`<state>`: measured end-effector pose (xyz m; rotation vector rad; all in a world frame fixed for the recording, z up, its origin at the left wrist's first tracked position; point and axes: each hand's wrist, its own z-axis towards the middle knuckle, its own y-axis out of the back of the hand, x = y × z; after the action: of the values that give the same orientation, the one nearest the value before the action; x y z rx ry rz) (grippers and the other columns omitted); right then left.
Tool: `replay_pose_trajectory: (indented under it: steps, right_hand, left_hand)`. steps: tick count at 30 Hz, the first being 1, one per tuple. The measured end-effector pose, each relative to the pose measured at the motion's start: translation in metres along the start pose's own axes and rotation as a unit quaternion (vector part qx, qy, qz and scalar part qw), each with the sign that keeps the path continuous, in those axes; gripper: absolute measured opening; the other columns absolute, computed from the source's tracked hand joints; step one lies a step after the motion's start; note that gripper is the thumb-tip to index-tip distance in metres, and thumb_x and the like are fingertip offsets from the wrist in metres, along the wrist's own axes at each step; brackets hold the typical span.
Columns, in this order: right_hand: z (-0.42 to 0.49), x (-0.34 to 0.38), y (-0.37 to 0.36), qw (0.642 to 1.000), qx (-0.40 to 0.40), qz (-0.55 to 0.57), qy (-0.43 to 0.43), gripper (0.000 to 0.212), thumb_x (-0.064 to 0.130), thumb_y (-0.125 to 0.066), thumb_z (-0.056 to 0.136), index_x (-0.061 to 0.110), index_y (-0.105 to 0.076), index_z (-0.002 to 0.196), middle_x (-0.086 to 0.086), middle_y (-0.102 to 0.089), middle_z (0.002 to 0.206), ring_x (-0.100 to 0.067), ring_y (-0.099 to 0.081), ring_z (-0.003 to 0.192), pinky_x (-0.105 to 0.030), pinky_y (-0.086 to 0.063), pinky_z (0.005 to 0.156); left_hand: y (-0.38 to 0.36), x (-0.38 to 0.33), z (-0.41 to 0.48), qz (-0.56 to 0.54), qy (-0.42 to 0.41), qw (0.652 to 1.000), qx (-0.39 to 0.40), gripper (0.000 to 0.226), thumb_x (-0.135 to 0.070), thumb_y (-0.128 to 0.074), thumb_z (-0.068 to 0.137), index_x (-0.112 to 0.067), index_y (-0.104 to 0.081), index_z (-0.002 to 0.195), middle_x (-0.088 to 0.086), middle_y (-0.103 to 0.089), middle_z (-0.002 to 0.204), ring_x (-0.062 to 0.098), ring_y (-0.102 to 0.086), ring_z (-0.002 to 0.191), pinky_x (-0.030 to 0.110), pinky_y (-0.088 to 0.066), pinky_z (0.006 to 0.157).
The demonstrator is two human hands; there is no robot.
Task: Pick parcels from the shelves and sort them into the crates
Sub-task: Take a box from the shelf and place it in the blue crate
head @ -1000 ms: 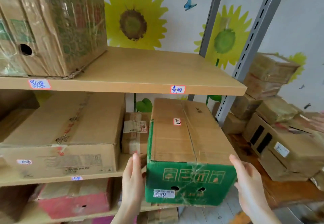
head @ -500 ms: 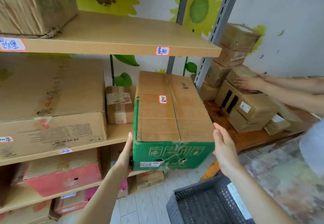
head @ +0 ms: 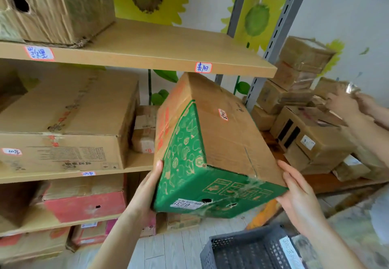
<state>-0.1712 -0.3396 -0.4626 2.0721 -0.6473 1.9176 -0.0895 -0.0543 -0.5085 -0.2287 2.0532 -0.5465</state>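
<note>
Large brown cardboard box with green printed sides [head: 221, 142] is now coming off the wooden shelf [head: 136, 161], tilting instead of level, pressed between left hand [head: 150, 186] and right hand [head: 294, 193], fingers nearly straight. Dark grey plastic crate [head: 248, 247] is waiting below the right hand.

Two near hands [head: 147, 191] [head: 299, 197], one green-ended carton [head: 227, 142], one dark crate [head: 242, 252], three wooden shelf boards [head: 147, 43].
</note>
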Motion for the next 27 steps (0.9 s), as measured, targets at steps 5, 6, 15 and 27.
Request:
replay_pose_trajectory:
  steps: [5, 6, 15, 27]
  right_hand:
    - [0.030, -0.038, -0.002, 0.996, 0.038, -0.042, -0.074, 0.016, 0.021, -0.050, 0.094, 0.018, -0.056, 0.108, -0.016, -0.057, 0.122, -0.031, -0.060, 0.102, -0.045, -0.050, 0.086]
    - [0.037, -0.042, -0.002, 0.993, 0.045, -0.063, -0.092, 0.015, 0.017, -0.045, 0.096, 0.018, -0.057, 0.105, -0.013, -0.059, 0.117, -0.035, -0.055, 0.110, -0.050, -0.045, 0.093]
    - [0.037, 0.016, -0.024, 0.980, 0.139, -0.090, -0.108, 0.042, 0.056, -0.041, 0.089, 0.029, -0.061, 0.115, 0.006, -0.066, 0.114, -0.014, -0.058, 0.110, -0.040, -0.038, 0.101]
    - [0.033, 0.022, 0.000, 0.973, 0.165, 0.039, -0.156, 0.021, 0.030, -0.052, 0.089, 0.024, -0.065, 0.105, 0.001, -0.075, 0.095, -0.017, -0.069, 0.091, -0.035, -0.050, 0.073]
  left_hand:
    - [-0.020, -0.019, -0.010, 0.080, -0.102, 0.988, -0.083, 0.069, -0.057, -0.080, 0.055, -0.015, -0.059, 0.105, 0.007, -0.073, 0.099, 0.024, -0.070, 0.090, 0.043, -0.054, 0.087]
    - [-0.025, -0.020, -0.010, 0.093, -0.114, 0.985, -0.094, 0.059, -0.053, -0.079, 0.061, -0.016, -0.060, 0.102, 0.008, -0.072, 0.099, 0.024, -0.070, 0.090, 0.045, -0.053, 0.089]
    - [-0.079, -0.024, -0.014, 0.294, -0.186, 0.926, -0.145, 0.051, -0.055, -0.063, 0.077, -0.015, -0.054, 0.106, 0.004, -0.067, 0.104, 0.021, -0.066, 0.093, 0.043, -0.054, 0.087]
    - [-0.089, -0.003, -0.037, 0.230, -0.233, 0.936, -0.131, 0.025, -0.042, -0.046, 0.090, -0.034, -0.068, 0.098, -0.009, -0.071, 0.104, 0.011, -0.063, 0.105, 0.036, -0.047, 0.097]
